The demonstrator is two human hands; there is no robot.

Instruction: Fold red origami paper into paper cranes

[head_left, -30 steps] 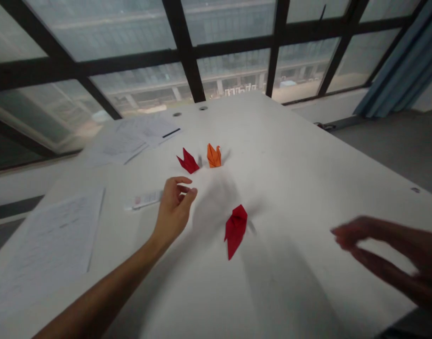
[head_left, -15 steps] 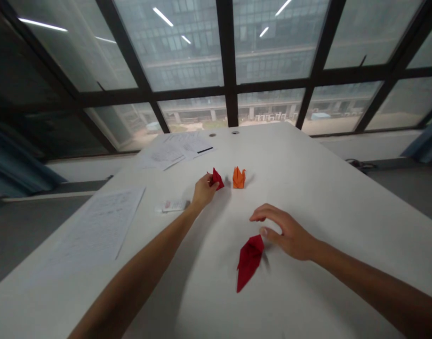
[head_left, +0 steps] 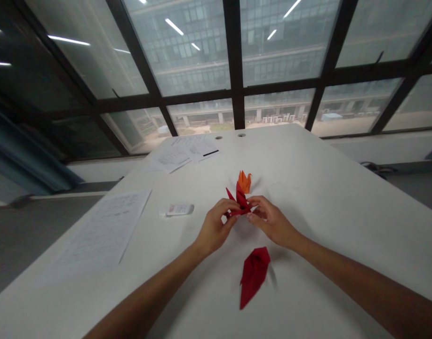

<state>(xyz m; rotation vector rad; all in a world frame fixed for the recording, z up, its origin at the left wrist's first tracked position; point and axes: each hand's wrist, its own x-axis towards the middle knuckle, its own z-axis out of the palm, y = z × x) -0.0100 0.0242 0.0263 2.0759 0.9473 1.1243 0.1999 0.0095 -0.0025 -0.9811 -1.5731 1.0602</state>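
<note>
Between my two hands is a red origami crane, its pointed parts sticking up above the fingers. My left hand pinches its left side, fingers closed. On the other side, my right hand grips its right edge between thumb and fingers. Just behind it stands an orange origami crane on the table. Closer to me lies a second red folded paper piece, long and pointed at its near end, with neither hand touching it. Fingers hide the lower parts of the held crane.
A white tube lies left of my left hand on the white table. A printed sheet is at the left edge, and more papers lie at the far left. Large windows rise beyond the table.
My left hand has brought the red crane nearer and to the right. My right hand has moved from beside the loose red piece and taken hold of the crane. The view has shifted slightly.
</note>
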